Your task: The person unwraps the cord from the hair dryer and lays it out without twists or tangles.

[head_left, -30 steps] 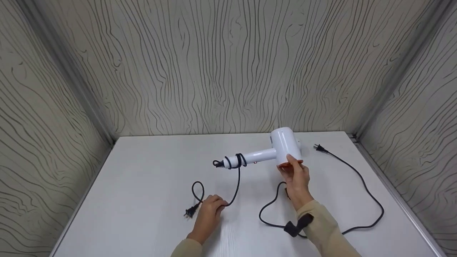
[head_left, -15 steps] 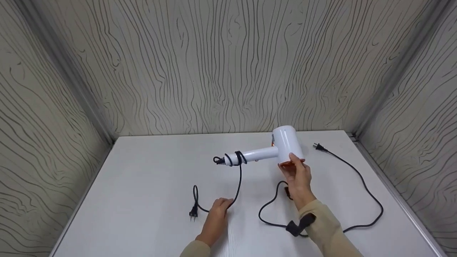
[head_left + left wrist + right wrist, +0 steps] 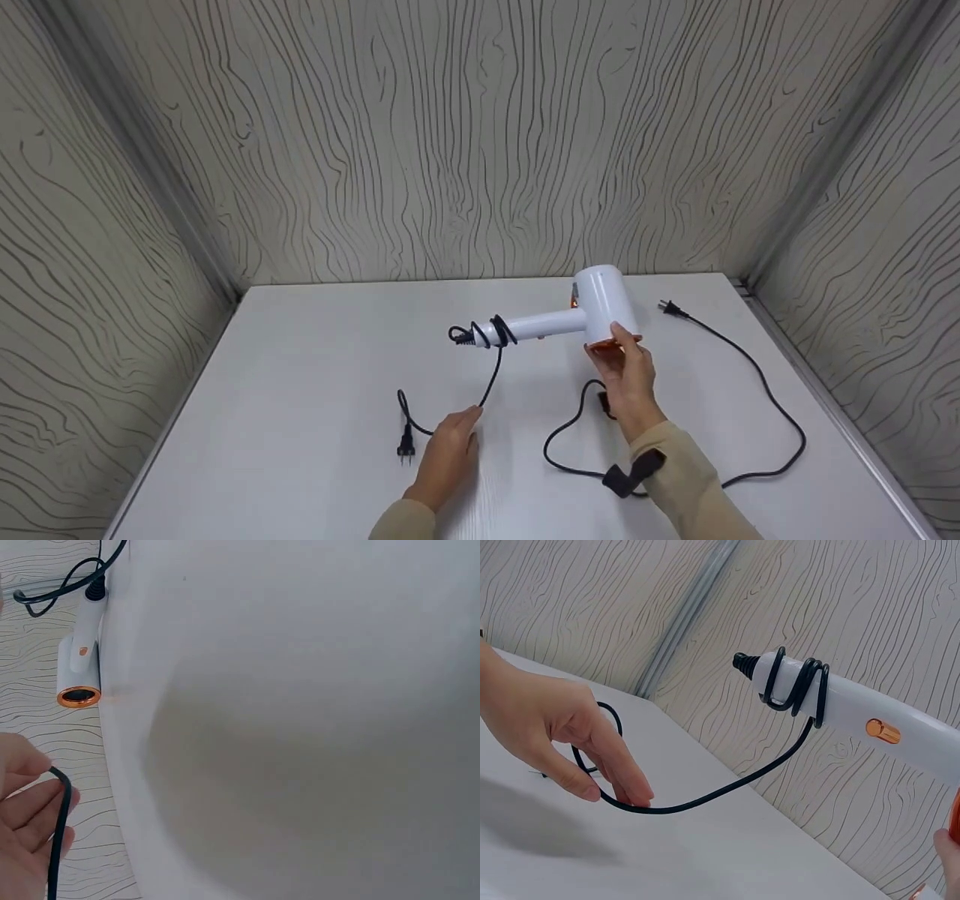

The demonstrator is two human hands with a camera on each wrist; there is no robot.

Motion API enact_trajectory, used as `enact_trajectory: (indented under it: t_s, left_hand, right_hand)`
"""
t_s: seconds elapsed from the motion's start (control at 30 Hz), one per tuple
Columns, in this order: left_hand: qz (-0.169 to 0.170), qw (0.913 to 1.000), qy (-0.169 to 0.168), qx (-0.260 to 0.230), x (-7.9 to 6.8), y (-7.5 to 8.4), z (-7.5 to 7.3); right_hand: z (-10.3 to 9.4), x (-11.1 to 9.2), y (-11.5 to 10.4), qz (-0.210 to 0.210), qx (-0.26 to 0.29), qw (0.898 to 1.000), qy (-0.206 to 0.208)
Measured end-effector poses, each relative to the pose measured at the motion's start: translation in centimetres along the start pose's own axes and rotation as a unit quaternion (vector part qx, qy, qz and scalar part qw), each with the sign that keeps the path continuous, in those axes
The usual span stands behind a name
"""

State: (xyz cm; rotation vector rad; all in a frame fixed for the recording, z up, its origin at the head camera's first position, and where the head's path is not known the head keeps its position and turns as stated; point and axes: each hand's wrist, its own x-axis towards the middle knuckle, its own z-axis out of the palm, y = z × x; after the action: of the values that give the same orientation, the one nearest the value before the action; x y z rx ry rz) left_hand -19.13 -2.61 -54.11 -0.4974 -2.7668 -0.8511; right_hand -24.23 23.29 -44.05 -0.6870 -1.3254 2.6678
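Gripping the white hair dryer (image 3: 604, 298) by its orange rim (image 3: 598, 346) between thumb and fingers of the right hand (image 3: 632, 381), above the table (image 3: 315, 360), right of centre toward the far edge. Pinching the dryer's black cord (image 3: 491, 379) with the left hand (image 3: 448, 454), between its turns round the handle (image 3: 551, 322) and its plug (image 3: 406, 450). Sharing the table with a second cable (image 3: 780, 409) near the right edge, ending in another plug (image 3: 673, 308) by the far right corner.

The head view faces forward and down over the table (image 3: 300, 412). Both wrist views share the hairdryer (image 3: 555, 323): left at ten o'clock, right, nearer, at three.
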Motion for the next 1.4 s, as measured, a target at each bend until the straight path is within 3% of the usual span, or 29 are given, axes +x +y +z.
enact_trajectory:
  t_s: [0.1, 0.4, 0.57, 0.73, 0.93, 1.13, 1.23, 1.4]
  left_hand:
    - [-0.003, 1.0, 0.0, -0.001, 0.0, -0.1, -0.1]
    - [0.027, 0.9982, 0.047, 0.025, 0.0, -1.0, -0.6]
    - [0.045, 0.9937, 0.102, -0.001, -0.1, -1.6, -1.1]
    - [0.022, 0.991, 0.131, 0.014, -0.5, -2.4, -1.4]
    - [-0.064, 0.9929, 0.088, 0.049, -1.4, -3.6, -2.0]
    - [-0.137, 0.9897, 0.037, 0.023, -1.7, -4.2, -2.6]
    - [-0.148, 0.9884, 0.027, 0.015, -1.8, -4.3, -2.8]
    - [-0.119, 0.9915, 0.051, 0.004, -1.5, -4.1, -3.0]
  right_hand:
    - [-0.2, 0.0, -0.1, 0.009, 0.011, 1.0, 0.002]
    - [-1.5, 0.5, -0.5, 0.019, 0.041, 0.999, -0.019]
    - [-2.2, 0.9, -0.5, 0.016, 0.057, 0.998, -0.019]
    - [-2.6, 1.2, -0.4, 0.024, 0.076, 0.997, -0.019]
    - [-2.6, 1.1, -0.3, 0.024, 0.074, 0.997, -0.017]
    - [-2.3, 0.6, -0.3, 0.011, 0.045, 0.999, -0.025]
    - [-2.2, 0.4, -0.3, 0.019, 0.05, 0.998, -0.024]
    - [-2.4, 0.2, -0.3, 0.033, 0.052, 0.998, -0.022]
